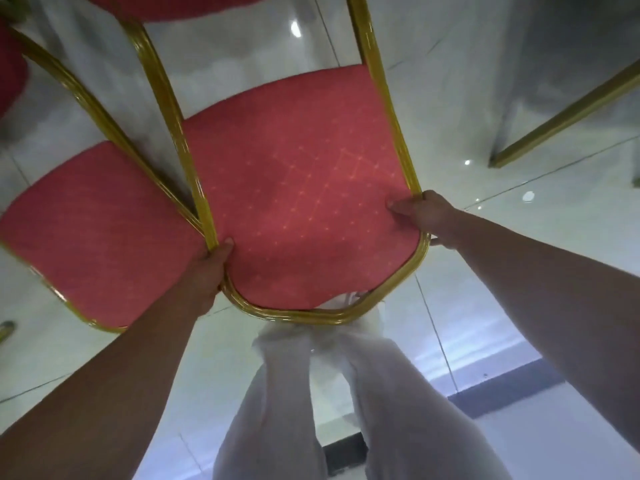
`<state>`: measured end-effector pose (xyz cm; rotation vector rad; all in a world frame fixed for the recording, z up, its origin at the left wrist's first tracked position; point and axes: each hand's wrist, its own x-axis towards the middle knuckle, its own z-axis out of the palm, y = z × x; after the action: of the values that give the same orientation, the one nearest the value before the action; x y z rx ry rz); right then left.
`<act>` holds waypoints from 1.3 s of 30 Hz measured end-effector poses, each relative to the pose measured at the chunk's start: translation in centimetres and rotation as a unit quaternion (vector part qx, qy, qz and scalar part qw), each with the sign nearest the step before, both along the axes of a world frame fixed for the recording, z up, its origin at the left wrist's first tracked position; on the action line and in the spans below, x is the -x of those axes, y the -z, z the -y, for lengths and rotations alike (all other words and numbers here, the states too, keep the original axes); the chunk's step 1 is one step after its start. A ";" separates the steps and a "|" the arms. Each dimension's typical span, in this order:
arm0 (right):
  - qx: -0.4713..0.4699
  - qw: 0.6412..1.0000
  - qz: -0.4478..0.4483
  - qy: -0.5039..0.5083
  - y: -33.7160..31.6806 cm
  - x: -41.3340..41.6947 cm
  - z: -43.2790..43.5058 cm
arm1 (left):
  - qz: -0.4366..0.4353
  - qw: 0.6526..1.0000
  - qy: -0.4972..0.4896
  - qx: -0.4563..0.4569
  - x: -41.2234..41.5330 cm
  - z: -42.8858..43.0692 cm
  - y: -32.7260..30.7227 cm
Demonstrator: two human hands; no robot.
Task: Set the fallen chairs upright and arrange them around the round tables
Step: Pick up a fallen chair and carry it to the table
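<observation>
A chair with a red patterned backrest [298,188] and a gold metal frame [391,109] stands right in front of me. My left hand [207,271] grips the frame at the backrest's left top corner, thumb on the red pad. My right hand [422,211] grips the right top corner, thumb pressed on the fabric. Its red seat [166,5] shows at the top edge. A second chair of the same kind [93,233] stands close on the left, its frame touching the one I hold. No round table top is in view.
The floor [502,209] is glossy white tile with reflections. A gold leg [568,116] under a grey drape runs along the upper right. A third red pad [10,67] peeks in at the far left. My white trousers [346,393] are below the chair.
</observation>
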<state>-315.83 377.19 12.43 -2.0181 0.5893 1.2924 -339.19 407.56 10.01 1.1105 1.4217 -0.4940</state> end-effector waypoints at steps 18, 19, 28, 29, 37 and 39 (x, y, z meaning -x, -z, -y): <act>0.027 0.995 -0.039 -0.091 -51.1 1.3 9.1 | 0.002 0.976 0.216 0.022 -3.2 2.5 -52.0; 0.030 0.993 -0.033 -0.106 -52.4 0.9 9.3 | 0.028 0.974 0.226 0.014 -3.9 1.9 -53.4; -0.023 0.946 0.323 -0.009 -60.5 1.0 6.7 | 0.365 0.928 -0.081 -0.006 -13.0 1.5 -64.1; -0.042 0.938 0.344 -0.003 -61.2 1.1 6.2 | 0.381 0.923 -0.062 0.005 -13.6 2.1 -65.0; -0.056 0.874 0.451 -0.173 -64.4 2.4 -0.3 | 0.361 0.916 0.169 -0.034 -12.8 1.9 -66.2; -0.056 0.854 0.472 -0.210 -65.2 2.5 -2.8 | 0.350 0.918 0.181 -0.047 -12.3 0.1 -66.3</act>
<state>-318.36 379.95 77.64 -2.4127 -0.4023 0.3654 -326.92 407.42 76.32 1.4518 0.6171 -0.2380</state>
